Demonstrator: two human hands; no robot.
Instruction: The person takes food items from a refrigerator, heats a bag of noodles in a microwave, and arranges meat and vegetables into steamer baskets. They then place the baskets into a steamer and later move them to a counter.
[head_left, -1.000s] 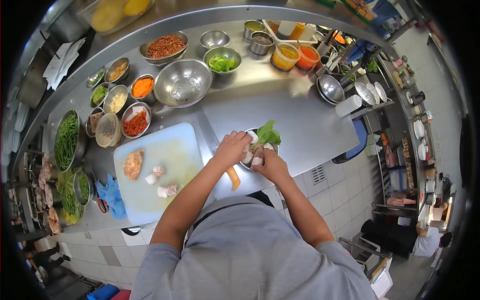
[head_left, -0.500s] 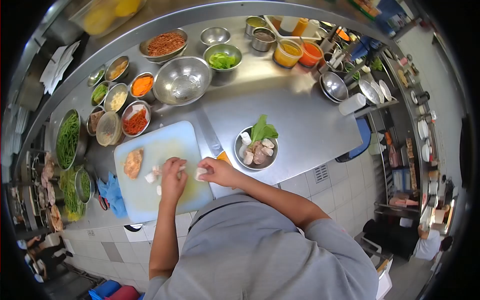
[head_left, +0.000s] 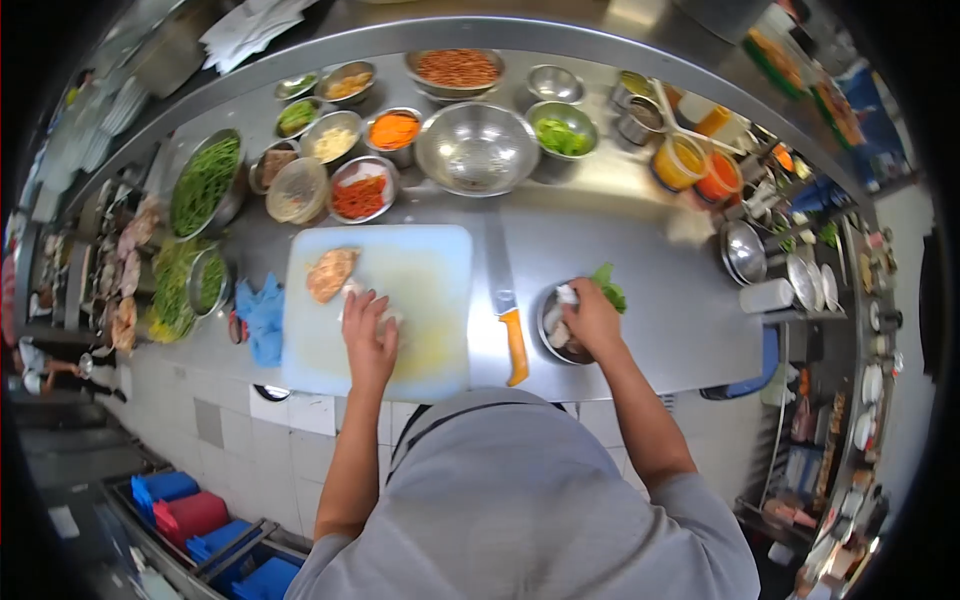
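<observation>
Though metal, round bowl (head_left: 542, 322) leafy-edged.

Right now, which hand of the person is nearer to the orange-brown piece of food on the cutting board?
The left hand. It is over the cutting board, close to the orange-brown piece; the right hand is at the metal bowl, beyond the knife.

Your left hand (head_left: 368, 338) faces palm down, fingers (head_left: 359, 306) loosely parted; your right hand (head_left: 593, 322), well apart, curls its fingers downward; both forearms (head_left: 352, 460) reach forward
</observation>
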